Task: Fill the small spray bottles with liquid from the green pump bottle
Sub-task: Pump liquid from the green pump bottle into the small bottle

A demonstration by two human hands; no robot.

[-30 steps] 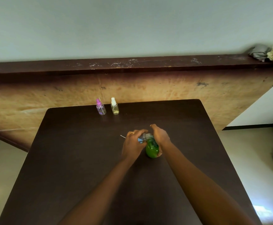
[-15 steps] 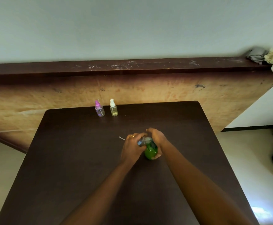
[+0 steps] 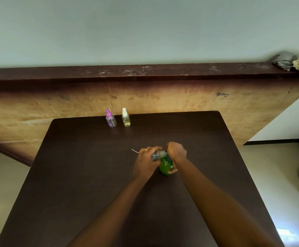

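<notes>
- Barely shifted since a second ago; still huddled mid-table (image 3: 91,175) over the green pump bottle (image 3: 165,167).
- Gripping the small clear bottle (image 3: 155,156) in the left hand (image 3: 146,162), mouth tipped toward the spout.
- Clasping the pump top with the right hand (image 3: 176,151), seemingly pressing down.
- Keep mouth snug under spout; pump slow, full strokes to avoid dribble.
- Leave the purple-capped bottle (image 3: 111,119) and white-capped bottle (image 3: 126,118) at the far edge.

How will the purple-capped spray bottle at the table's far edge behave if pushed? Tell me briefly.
The purple-capped spray bottle looks clear and mostly empty, so probably light. It is tall and narrow, so a push near the cap would likely tip it. Its round body might then roll, perhaps off the table at its nearby far edge.
</notes>
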